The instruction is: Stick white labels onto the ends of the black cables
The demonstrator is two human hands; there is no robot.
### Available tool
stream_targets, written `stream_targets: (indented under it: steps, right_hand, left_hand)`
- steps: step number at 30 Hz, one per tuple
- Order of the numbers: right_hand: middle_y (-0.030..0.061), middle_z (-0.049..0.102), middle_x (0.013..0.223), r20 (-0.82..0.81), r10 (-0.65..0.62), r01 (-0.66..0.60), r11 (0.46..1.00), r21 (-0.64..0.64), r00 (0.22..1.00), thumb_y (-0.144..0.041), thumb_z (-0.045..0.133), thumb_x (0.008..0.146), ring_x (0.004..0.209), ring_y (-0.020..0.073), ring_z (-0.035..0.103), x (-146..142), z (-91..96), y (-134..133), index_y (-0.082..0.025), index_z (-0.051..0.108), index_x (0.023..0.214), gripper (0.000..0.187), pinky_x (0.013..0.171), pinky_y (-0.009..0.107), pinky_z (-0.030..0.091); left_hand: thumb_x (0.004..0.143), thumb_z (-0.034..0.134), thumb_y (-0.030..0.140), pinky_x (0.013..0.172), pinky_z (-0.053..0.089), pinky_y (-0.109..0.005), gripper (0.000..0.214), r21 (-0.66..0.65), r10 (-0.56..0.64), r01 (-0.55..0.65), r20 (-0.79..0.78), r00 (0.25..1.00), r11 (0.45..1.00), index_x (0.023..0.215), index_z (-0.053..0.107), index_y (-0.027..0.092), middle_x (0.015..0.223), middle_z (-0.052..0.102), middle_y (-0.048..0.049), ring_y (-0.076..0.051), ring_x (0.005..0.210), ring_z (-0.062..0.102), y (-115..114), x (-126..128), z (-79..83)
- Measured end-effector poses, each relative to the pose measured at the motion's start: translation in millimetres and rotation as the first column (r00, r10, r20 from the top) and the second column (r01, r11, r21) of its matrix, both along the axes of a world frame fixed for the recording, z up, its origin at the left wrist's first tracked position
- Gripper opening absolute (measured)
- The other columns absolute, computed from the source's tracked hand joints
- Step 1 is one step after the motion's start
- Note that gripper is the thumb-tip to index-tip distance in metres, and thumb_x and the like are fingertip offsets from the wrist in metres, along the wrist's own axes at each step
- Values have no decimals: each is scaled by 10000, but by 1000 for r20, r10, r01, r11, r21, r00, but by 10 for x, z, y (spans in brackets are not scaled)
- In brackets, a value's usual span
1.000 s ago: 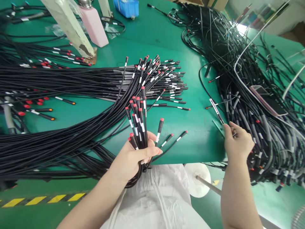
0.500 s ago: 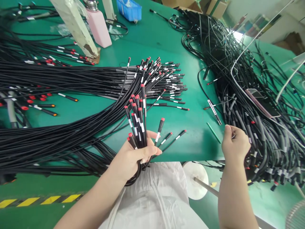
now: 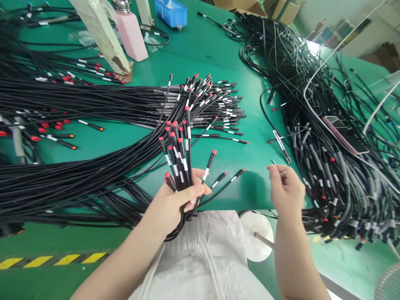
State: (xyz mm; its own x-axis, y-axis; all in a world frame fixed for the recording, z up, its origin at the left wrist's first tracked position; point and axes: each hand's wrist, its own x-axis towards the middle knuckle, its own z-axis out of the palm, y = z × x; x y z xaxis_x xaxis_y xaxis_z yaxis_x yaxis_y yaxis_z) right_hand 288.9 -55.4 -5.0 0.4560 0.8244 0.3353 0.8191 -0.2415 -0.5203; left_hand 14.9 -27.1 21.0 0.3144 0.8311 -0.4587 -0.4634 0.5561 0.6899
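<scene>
Cables (image 3: 182,152) clasped in our left hand (image 3: 176,204), our right hand (image 3: 286,191) pinched, contents unclear, both by the near edge of the tabletop (image 3: 215,58)

A crinkled white garment (image 3: 184,275) with pale cords (image 3: 210,262) is worn.

A green bench (image 3: 206,43) stands over a green floor (image 3: 56,241) marked with yellow-and-black tape (image 3: 67,259). Cardboard boxes (image 3: 290,11) sit at its far end.
</scene>
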Motion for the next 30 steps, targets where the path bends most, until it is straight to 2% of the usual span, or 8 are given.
stream_targets:
  steps: [3,7,9,14,18,20,25,30]
  right_hand:
    - [-15,586,654,-249,288,-280,958,69,925,-393,577,979,557,135,507,-392,127,-83,-208,657,824,254,536,272,388]
    - [-10,602,689,-314,682,-658,727,197,660,-175,572,972,589,131,541,-889,298,-193,-209,652,899,113,540,262,422]
    - [-7,593,678,-258,754,-740,651,168,605,-151,555,976,581,133,536,-1081,319,-202,-199,663,967,119,530,258,433]
    - [-1,606,702,-182,749,-759,651,24,637,-259,563,1002,596,150,563,-1331,178,-105,-200,605,886,137,546,272,469]
    - [9,621,772,-213,721,-743,669,-34,659,-344,632,969,624,156,577,-1336,96,-64,-214,567,894,164,561,274,488]
    - [-1,592,738,-219,740,-764,643,-46,636,-314,607,982,623,152,562,-1322,98,-66,-216,559,858,165,559,266,468]
    - [-29,498,668,-316,764,-780,617,101,563,-190,517,991,612,131,486,-1308,140,-57,-220,508,782,211,556,250,401]
    - [-58,442,660,-514,698,-705,671,229,498,-198,586,960,592,103,425,-1313,133,-52,-223,462,748,247,558,239,357]
  left_hand:
    - [688,857,203,409,287,-183,182,9,47,-47,15,999,999,835,765,146,728,652,-27,-59,485,446,30,33,-28]
    - [689,868,211,424,293,-163,202,-23,85,-83,98,992,996,768,697,138,581,473,46,-63,505,383,72,65,-50]
    - [703,866,241,432,299,-161,226,-42,102,-97,127,987,994,754,667,146,555,436,62,-63,499,364,75,65,-58]
    - [719,854,227,565,435,-202,230,-84,142,-133,117,983,988,812,652,170,605,538,39,-101,581,495,36,21,-85]
    - [721,859,202,623,465,-225,237,-82,160,-151,112,981,985,833,651,183,651,603,30,-119,635,547,13,1,-115]
    - [715,874,218,660,486,-235,243,-66,185,-177,166,968,982,822,659,179,645,595,37,-119,652,551,13,9,-126]
    - [617,944,439,727,559,-263,420,-94,322,-308,317,892,947,786,680,160,663,563,45,-124,693,568,55,24,-97]
    - [711,854,217,519,488,-192,250,-189,417,-383,196,888,904,671,612,168,628,536,43,-100,583,541,137,-8,-28]
